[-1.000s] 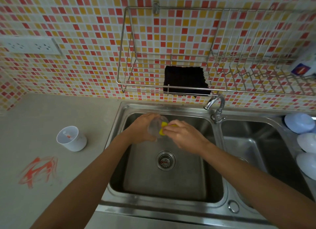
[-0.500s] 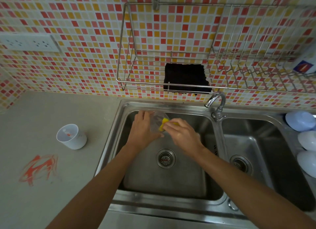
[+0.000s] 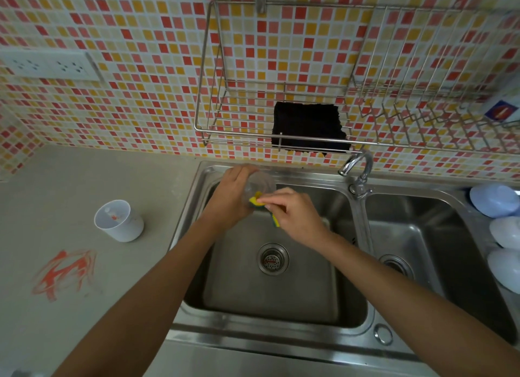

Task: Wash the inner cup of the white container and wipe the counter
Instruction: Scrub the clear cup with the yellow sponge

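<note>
Over the left sink basin (image 3: pixel 270 292), the clear inner cup (image 3: pixel 260 184) is gripped by the left hand (image 3: pixel 232 200), its outline blurred and half hidden. A yellow sponge (image 3: pixel 257 202), mostly covered, is pinched by the right hand (image 3: pixel 292 215). Since half a second ago, both hands are seen raised slightly farther.

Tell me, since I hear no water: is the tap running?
Off, as far as shows: no stream falls from the faucet, which points beside the clear inner cup.
</note>
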Action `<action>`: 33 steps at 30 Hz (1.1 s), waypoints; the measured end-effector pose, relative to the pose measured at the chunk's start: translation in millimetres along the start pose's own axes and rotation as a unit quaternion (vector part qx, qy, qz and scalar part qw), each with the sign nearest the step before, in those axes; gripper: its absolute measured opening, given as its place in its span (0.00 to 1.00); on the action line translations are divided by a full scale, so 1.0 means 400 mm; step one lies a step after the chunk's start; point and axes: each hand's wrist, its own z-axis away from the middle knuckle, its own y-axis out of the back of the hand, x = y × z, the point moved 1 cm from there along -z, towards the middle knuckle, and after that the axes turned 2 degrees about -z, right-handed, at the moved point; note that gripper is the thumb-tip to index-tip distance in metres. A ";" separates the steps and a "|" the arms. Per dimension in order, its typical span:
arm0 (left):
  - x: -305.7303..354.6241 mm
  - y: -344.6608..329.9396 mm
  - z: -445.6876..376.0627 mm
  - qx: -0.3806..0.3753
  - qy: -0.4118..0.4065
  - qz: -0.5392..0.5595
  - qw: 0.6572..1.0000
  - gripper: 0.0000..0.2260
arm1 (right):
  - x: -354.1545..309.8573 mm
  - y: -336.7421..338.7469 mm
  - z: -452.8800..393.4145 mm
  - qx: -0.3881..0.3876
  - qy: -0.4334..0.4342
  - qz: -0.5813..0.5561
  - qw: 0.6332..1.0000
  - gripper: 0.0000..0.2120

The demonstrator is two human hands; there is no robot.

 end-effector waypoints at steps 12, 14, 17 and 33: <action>0.026 -0.002 0.005 -0.034 -0.054 -0.056 0.996 0.33 | -0.009 -0.045 0.023 0.008 -0.043 0.078 0.996 0.13; 0.021 -0.002 0.010 -0.044 -0.052 -0.056 0.996 0.33 | -0.006 -0.032 0.020 -0.020 -0.067 0.037 0.997 0.12; 0.037 0.001 0.005 -0.048 -0.054 -0.047 0.996 0.33 | 0.022 -0.002 0.000 -0.050 0.065 0.222 0.972 0.14; 0.031 -0.018 0.002 -0.094 -0.048 0.014 0.994 0.32 | 0.033 -0.008 -0.013 -0.084 0.125 0.340 0.928 0.15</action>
